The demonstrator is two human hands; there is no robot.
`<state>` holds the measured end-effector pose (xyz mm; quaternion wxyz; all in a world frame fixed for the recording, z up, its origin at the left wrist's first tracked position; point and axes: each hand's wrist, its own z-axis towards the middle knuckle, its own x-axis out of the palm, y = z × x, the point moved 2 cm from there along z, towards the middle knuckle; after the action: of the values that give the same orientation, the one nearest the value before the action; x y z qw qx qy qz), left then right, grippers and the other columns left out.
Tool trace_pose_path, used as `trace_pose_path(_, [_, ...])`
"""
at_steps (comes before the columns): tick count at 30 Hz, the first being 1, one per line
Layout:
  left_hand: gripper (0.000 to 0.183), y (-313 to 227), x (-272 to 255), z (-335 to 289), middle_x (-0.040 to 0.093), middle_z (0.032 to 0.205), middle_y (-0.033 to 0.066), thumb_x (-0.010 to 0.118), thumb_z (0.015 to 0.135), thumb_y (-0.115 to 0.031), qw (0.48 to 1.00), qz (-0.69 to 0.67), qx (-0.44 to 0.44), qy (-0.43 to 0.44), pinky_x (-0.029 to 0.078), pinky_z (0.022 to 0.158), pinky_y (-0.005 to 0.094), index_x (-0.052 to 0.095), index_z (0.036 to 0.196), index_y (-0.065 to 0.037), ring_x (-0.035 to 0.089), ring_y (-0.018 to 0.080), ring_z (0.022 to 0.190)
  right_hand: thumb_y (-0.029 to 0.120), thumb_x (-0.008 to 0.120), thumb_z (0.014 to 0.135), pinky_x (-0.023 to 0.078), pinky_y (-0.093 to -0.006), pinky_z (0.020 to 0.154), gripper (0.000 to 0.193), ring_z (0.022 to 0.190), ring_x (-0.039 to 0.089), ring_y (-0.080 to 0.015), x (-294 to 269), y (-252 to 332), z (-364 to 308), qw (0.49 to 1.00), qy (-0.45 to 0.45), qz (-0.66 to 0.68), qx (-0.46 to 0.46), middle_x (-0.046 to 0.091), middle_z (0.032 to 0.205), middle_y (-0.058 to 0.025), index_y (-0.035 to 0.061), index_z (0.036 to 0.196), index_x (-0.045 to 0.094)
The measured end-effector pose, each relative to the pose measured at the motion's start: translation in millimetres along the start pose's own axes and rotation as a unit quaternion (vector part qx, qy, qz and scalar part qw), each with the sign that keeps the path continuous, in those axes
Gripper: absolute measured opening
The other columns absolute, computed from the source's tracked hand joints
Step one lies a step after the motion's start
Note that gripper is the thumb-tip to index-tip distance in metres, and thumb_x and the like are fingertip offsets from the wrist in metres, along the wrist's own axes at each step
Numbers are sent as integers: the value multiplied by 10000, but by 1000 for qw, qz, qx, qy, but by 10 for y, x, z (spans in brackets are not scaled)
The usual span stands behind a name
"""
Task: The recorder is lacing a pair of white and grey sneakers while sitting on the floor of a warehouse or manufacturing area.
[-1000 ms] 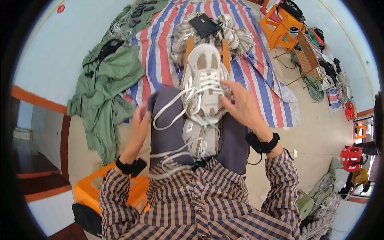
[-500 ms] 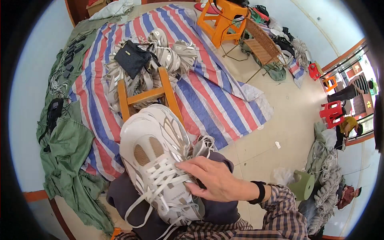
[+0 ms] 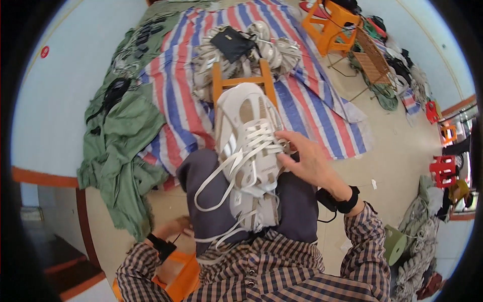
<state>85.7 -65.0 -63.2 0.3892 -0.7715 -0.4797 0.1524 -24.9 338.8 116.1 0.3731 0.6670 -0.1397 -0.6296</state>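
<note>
Lying laces-up on the lap (image 3: 298,206), perhaps for easy reach, the pale shoe (image 3: 260,132) is touched by the right hand (image 3: 312,160), thumb and fingers parted, likely steadying it; whether the left hand (image 3: 173,227), near the orange stool (image 3: 187,286), grips anything, I cannot tell.

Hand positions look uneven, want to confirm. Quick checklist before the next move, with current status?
1. White shoe toe-away over the lap: ok.
2. Right hand at the shoe: ok, fingertips by the right edge of the lacing; firmness of grip cannot tell.
3. Left hand at the shoe: not ok, it is low beside the left thigh, near the orange stool.
4. Left hand free of objects: cannot tell, too blurred.
5. Laces neat: not ok, crossed over the shoe's front but with a long loose loop out to the left.
6. Black bag away from both hands: ok, on the shoe pile.
</note>
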Motion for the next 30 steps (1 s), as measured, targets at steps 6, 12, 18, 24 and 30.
trace_pose_path(6, [308,-924,174,-750,583,1080,96,564,833,-153,887,241,161,-359,460,802,352,541,1109,-18,573,198,943,170,621,783,478,-401,728,406,840,604,-339,185,147,-24,998,-2,20,-60,604,1004,-182,59,1161,524])
trace_pose_path(12, [673,-2163,1530,-415,517,1207,172,713,724,-246,714,450,369,-390,396,936,424,419,1287,-25,508,352,1095,186,592,787,479,-405,721,347,839,609,-347,198,220,-34,996,-28,-33,-73,617,974,-186,59,1105,539])
trace_pose_path(18, [683,-2052,1296,-37,479,1278,145,625,761,-130,673,585,254,-375,382,948,438,325,1374,-112,496,344,1125,204,601,781,488,-405,696,337,767,622,-334,244,262,-28,998,6,50,-32,632,959,-176,45,1072,542])
trace_pose_path(24, [590,-2146,1216,-116,474,1284,159,583,795,-102,806,443,274,-280,388,955,393,387,1352,-120,491,322,1145,240,605,845,481,-325,629,302,662,612,-216,214,172,-63,990,3,143,-20,653,863,-137,12,1041,588])
trace_pose_path(30, [207,-2376,1025,92,630,791,116,577,826,-163,787,397,324,-344,456,669,309,606,983,-31,589,219,707,225,575,888,437,-272,583,239,626,549,-122,247,-13,119,979,27,200,5,602,727,-69,4,973,611])
